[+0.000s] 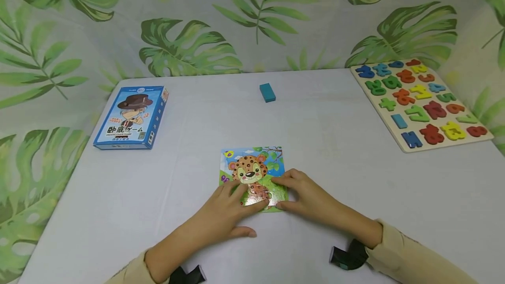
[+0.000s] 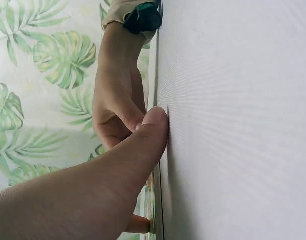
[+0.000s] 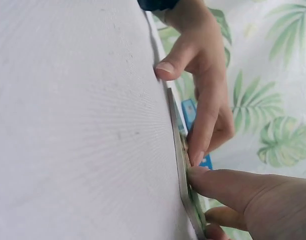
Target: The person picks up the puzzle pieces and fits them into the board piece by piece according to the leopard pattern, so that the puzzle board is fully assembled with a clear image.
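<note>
A jigsaw puzzle (image 1: 252,159) with a spotted leopard cub lies flat on the white table in the head view. My left hand (image 1: 222,211) reaches over its lower left, fingers spread and fingertips on the picture. The left thumb sticks out over the tabletop, clear of the board. From the right side, my right hand (image 1: 309,194) touches the puzzle's lower right, index finger on the picture and thumb near the front corner. In the right wrist view, the right thumb presses down on the thin board (image 3: 179,150), close to a left fingertip. Parts of the lower picture are hidden by the hands.
At the left stands a blue game box (image 1: 132,117) with a cartoon figure in a hat. A small teal block (image 1: 267,93) lies behind the puzzle. A wooden board of colourful number and letter shapes (image 1: 380,117) occupies the right back. Leaf-patterned cloth (image 1: 189,47) hangs behind.
</note>
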Motion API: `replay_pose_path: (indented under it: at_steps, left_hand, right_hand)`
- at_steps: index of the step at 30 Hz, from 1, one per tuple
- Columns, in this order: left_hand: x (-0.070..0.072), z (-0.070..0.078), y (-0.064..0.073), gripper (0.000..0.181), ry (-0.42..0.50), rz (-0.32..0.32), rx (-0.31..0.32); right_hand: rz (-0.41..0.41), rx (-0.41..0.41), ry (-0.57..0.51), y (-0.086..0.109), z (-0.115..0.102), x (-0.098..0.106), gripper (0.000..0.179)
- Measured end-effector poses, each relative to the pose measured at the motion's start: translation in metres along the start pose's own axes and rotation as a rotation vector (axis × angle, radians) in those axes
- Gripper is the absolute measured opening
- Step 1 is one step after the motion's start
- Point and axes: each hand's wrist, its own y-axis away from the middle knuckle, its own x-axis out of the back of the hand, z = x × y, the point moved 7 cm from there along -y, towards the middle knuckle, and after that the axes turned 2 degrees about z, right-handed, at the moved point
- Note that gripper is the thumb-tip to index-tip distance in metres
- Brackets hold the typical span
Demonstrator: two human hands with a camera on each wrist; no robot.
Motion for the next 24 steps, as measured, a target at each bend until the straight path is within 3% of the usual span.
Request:
replay_pose_path:
  at_steps: [9,18,24]
  left_hand:
    - [-0.0008,-0.0006,-0.0019,0.061,0.000,-0.030,0.044]
    - [-0.0018,-0.0035,-0.0008,0.056,0.028,-0.056,0.070]
    - [-0.0047,-0.0069,0.0009,0.056,0.075,-0.041,0.060]
  right_hand:
    - [-0.013,-0.043,-0.034,-0.0034,0.0008,-0.0003,0.055]
    - [0.029,0.001,0.067,-0.0033,-0.0068,-0.0020,0.056]
    - [-0.089,-0.017,0.052,0.0032,0.0003,-0.0033,0.063]
